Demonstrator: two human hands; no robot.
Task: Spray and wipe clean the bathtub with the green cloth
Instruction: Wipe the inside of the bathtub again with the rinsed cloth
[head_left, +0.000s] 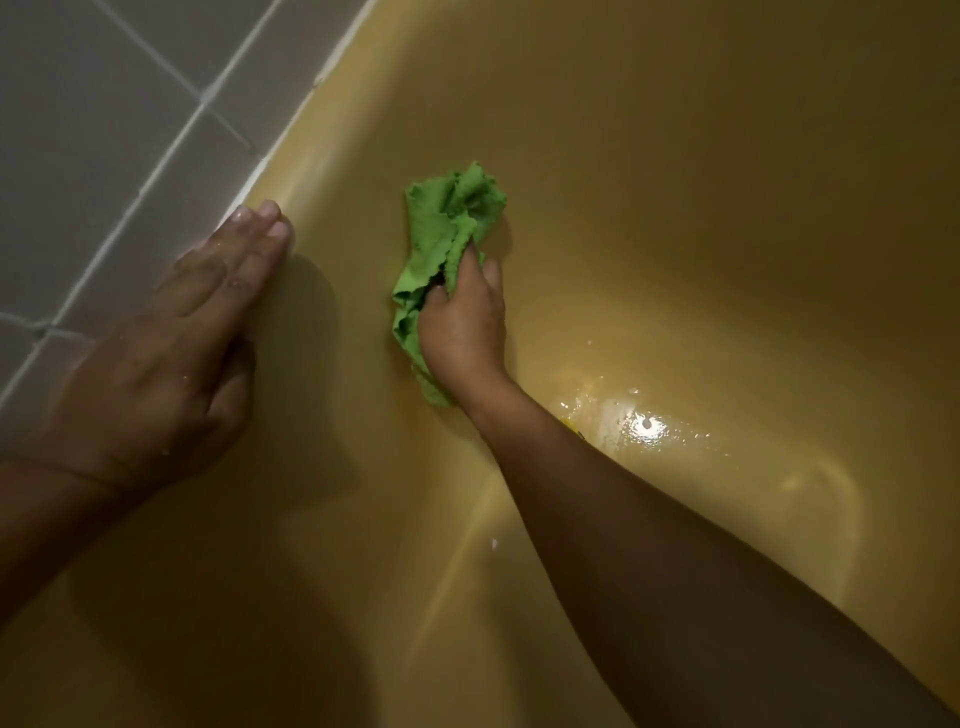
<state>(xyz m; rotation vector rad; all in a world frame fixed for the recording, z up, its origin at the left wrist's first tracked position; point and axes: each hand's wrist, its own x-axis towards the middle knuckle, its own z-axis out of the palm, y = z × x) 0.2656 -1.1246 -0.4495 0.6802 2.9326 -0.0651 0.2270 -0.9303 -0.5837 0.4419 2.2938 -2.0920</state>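
Bathtub (675, 234): yellow and wet, a glare spot on its floor, filling most of the view.
Tiled wall (93, 130): grey, bordering the tub's rim.
Left hand (171, 353): flat with straight fingers on the rim, probably as a brace while leaning in.
Right hand (462, 327): fingers curled round the cloth, pressing it against the inner wall.
Green cloth (441, 234): bunched against the wall, likely for scrubbing pressure.

Forearms, left hand (171, 358) and right hand (462, 327) are all bare, with droplets beading the left.
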